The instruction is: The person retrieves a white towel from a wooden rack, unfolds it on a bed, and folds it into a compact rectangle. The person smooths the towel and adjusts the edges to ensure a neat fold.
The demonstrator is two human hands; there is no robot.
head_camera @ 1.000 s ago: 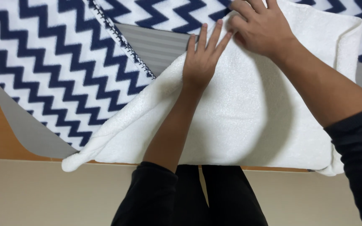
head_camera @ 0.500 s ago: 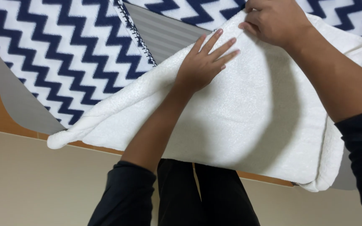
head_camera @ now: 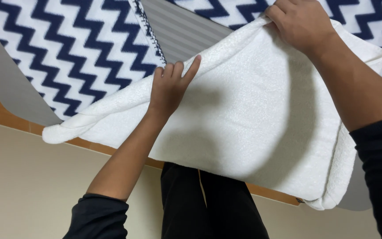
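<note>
A white terry towel [head_camera: 261, 132] lies folded over the near edge of a table, its left end rolled into a thick tip. My right hand [head_camera: 299, 26] is shut on the towel's far edge at the top and lifts it off the surface. My left hand [head_camera: 169, 86] holds the same edge further left, with its fingers close together on top and the thumb hidden behind the cloth. Between the two hands the edge is raised and casts a shadow on the towel.
A navy and white zigzag blanket [head_camera: 67, 53] covers the table to the left and behind. A grey ribbed mat [head_camera: 182, 31] shows beneath it. The wooden table edge [head_camera: 5, 119] runs diagonally, with beige floor [head_camera: 32, 186] and my black trousers [head_camera: 208, 208] below.
My left hand slid left along the towel's far edge and went from lying flat to taking hold. My right hand closed on the edge and raised it.
</note>
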